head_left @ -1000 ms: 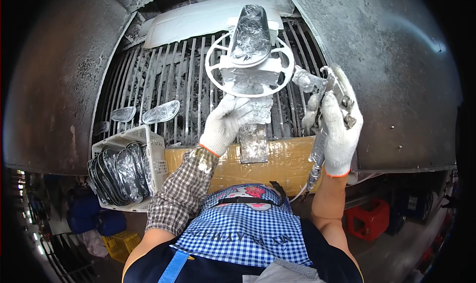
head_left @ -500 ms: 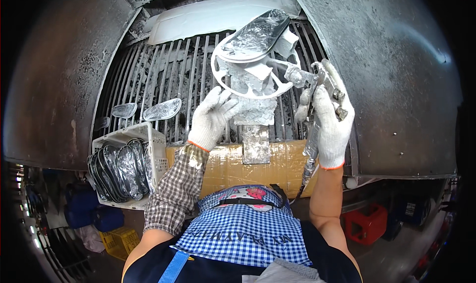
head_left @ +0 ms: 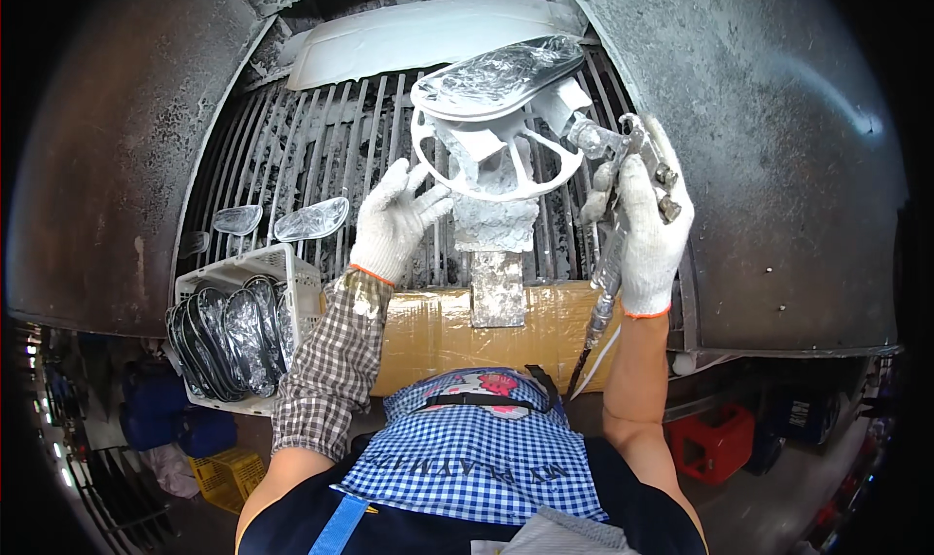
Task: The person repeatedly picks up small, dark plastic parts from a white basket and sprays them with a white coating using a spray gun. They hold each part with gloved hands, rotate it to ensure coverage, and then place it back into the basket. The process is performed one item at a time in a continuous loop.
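Observation:
My right hand [head_left: 650, 219], in a white knit glove, is closed around a paint-crusted spray gun [head_left: 608, 190], its nozzle facing the turntable. A hose hangs from the gun's lower end. The spoked turntable wheel [head_left: 528, 183] is coated white. On it, raised on pale blocks, rests a long oval part [head_left: 501, 76] wrapped in clear film, with a white rim along its near side. My left hand [head_left: 397, 219], gloved too, has its fingers apart beside the wheel's left rim; whether a fingertip touches the rim I cannot tell.
A white crate [head_left: 305, 292] of film-wrapped parts stands at the left. Two oval wrapped parts [head_left: 311, 219] lie on the slatted grate [head_left: 336, 156] behind it. Metal walls [head_left: 769, 185] flank the grate. A taped cardboard piece [head_left: 428, 326] lines the front edge.
The wheel and the wrapped part on it have turned, so the part now lies more crosswise. My left hand has moved slightly left; the right still holds the spray gun near the wheel.

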The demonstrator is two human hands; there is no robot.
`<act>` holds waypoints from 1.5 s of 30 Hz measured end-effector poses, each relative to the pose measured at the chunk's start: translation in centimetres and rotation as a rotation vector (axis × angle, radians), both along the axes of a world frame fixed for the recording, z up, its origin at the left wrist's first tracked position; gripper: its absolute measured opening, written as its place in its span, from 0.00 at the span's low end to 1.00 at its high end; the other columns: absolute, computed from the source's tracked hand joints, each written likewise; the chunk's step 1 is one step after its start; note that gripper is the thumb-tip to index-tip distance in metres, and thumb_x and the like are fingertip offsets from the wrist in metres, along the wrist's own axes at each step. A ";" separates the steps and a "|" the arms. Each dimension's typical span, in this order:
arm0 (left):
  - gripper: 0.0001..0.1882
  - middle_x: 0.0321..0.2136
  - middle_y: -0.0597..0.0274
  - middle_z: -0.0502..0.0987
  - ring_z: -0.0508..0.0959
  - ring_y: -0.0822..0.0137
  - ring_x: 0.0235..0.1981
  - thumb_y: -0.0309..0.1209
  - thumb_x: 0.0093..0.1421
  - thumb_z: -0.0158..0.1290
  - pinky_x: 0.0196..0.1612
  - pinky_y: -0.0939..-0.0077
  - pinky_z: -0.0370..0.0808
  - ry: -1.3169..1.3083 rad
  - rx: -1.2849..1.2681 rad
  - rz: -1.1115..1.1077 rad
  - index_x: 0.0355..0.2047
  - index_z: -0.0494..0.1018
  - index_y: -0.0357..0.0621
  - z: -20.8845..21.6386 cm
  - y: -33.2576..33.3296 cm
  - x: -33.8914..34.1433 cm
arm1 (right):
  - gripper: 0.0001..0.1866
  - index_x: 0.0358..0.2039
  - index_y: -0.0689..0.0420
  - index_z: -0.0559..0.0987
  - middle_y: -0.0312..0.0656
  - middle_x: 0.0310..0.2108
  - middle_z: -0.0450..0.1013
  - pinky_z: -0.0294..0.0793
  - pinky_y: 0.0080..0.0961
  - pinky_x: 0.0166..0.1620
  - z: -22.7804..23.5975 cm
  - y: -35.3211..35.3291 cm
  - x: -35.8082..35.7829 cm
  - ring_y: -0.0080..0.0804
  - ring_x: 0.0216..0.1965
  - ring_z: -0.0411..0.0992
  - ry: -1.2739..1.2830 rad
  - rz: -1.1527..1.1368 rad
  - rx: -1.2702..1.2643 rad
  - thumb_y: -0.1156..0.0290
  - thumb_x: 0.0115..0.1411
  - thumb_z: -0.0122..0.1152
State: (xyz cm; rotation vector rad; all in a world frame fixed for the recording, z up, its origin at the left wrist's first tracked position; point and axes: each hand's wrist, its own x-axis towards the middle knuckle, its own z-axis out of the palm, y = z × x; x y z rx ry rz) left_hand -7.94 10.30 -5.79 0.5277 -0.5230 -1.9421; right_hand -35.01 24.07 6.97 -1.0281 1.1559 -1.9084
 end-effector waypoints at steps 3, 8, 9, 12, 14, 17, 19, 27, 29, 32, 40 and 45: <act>0.20 0.63 0.39 0.73 0.78 0.33 0.60 0.36 0.68 0.59 0.56 0.39 0.83 -0.037 -0.004 0.006 0.55 0.71 0.39 0.0 -0.9 0.5 | 0.28 0.73 0.67 0.64 0.41 0.34 0.77 0.77 0.21 0.30 0.1 -0.1 -0.1 0.21 0.27 0.75 -0.007 -0.007 -0.021 0.72 0.76 0.55; 0.18 0.60 0.38 0.75 0.79 0.34 0.58 0.36 0.68 0.59 0.55 0.41 0.84 -0.045 -0.005 0.048 0.53 0.72 0.40 0.2 -1.6 0.8 | 0.29 0.73 0.66 0.64 0.38 0.33 0.76 0.75 0.17 0.31 0.3 0.0 -0.5 0.17 0.28 0.71 -0.053 -0.037 -0.045 0.74 0.75 0.58; 0.18 0.60 0.38 0.75 0.79 0.34 0.58 0.36 0.68 0.59 0.55 0.41 0.84 -0.047 -0.011 0.056 0.53 0.71 0.40 0.1 -1.9 1.2 | 0.29 0.73 0.66 0.64 0.38 0.33 0.76 0.75 0.18 0.31 0.5 -0.1 -0.5 0.17 0.28 0.72 -0.063 -0.044 -0.047 0.74 0.75 0.58; 0.21 0.62 0.38 0.72 0.77 0.32 0.60 0.36 0.67 0.60 0.56 0.39 0.83 -0.084 -0.004 0.094 0.55 0.69 0.41 0.4 -2.1 1.1 | 0.29 0.73 0.66 0.64 0.39 0.34 0.76 0.76 0.18 0.31 0.6 0.3 -0.9 0.17 0.29 0.72 -0.078 -0.057 -0.044 0.75 0.75 0.58; 0.22 0.64 0.37 0.70 0.76 0.31 0.61 0.36 0.67 0.59 0.57 0.38 0.82 -0.104 0.004 0.109 0.56 0.68 0.41 0.8 -2.4 1.2 | 0.29 0.73 0.66 0.64 0.39 0.34 0.76 0.76 0.18 0.31 0.6 0.6 -1.3 0.17 0.28 0.72 -0.082 -0.065 -0.050 0.75 0.75 0.58; 0.21 0.63 0.38 0.69 0.76 0.31 0.61 0.36 0.68 0.58 0.59 0.38 0.80 -0.081 0.006 0.117 0.56 0.68 0.41 1.2 -2.8 1.3 | 0.29 0.73 0.66 0.64 0.39 0.34 0.77 0.77 0.19 0.30 0.7 0.9 -1.6 0.17 0.27 0.72 -0.049 -0.109 -0.055 0.75 0.75 0.58; 0.20 0.61 0.39 0.70 0.76 0.31 0.61 0.36 0.69 0.58 0.60 0.40 0.79 -0.101 0.004 0.142 0.56 0.68 0.42 1.2 -3.2 1.2 | 0.29 0.73 0.66 0.64 0.39 0.34 0.77 0.77 0.18 0.30 1.0 1.3 -1.8 0.17 0.27 0.72 -0.031 -0.169 -0.034 0.75 0.75 0.58; 0.07 0.48 0.50 0.81 0.82 0.51 0.49 0.36 0.70 0.54 0.54 0.50 0.83 -0.158 0.075 0.173 0.37 0.75 0.49 0.6 -0.2 -1.7 | 0.30 0.74 0.67 0.63 0.42 0.41 0.78 0.78 0.16 0.32 1.1 2.7 -0.4 0.16 0.32 0.73 0.000 -0.089 -0.030 0.77 0.74 0.58; 0.09 0.42 0.54 0.83 0.82 0.53 0.47 0.39 0.72 0.51 0.52 0.52 0.83 -0.101 0.184 0.155 0.35 0.75 0.51 -1.0 1.3 -2.8 | 0.31 0.74 0.67 0.63 0.43 0.42 0.79 0.78 0.16 0.32 1.3 2.5 1.3 0.17 0.33 0.74 -0.067 -0.006 -0.023 0.76 0.74 0.60; 0.13 0.47 0.52 0.81 0.82 0.51 0.47 0.44 0.72 0.52 0.52 0.51 0.82 -0.109 0.236 0.099 0.35 0.74 0.51 -2.5 3.1 -4.7 | 0.30 0.72 0.67 0.67 0.46 0.52 0.79 0.79 0.20 0.46 1.1 2.3 2.3 0.21 0.43 0.77 -0.004 0.028 0.017 0.78 0.71 0.61; 0.35 0.68 0.36 0.66 0.70 0.38 0.66 0.58 0.71 0.52 0.67 0.42 0.70 -0.081 0.281 0.003 0.64 0.66 0.42 -2.4 5.4 -7.2 | 0.29 0.71 0.68 0.69 0.45 0.51 0.80 0.78 0.22 0.49 0.5 1.9 1.9 0.23 0.46 0.77 0.021 -0.040 0.018 0.78 0.72 0.61; 0.40 0.67 0.37 0.67 0.70 0.38 0.66 0.57 0.71 0.52 0.68 0.41 0.70 -0.049 0.233 -0.024 0.69 0.62 0.37 -1.2 5.9 -7.2 | 0.30 0.73 0.65 0.65 0.36 0.35 0.77 0.76 0.17 0.34 0.8 2.8 1.5 0.16 0.31 0.73 -0.044 -0.048 0.003 0.75 0.74 0.60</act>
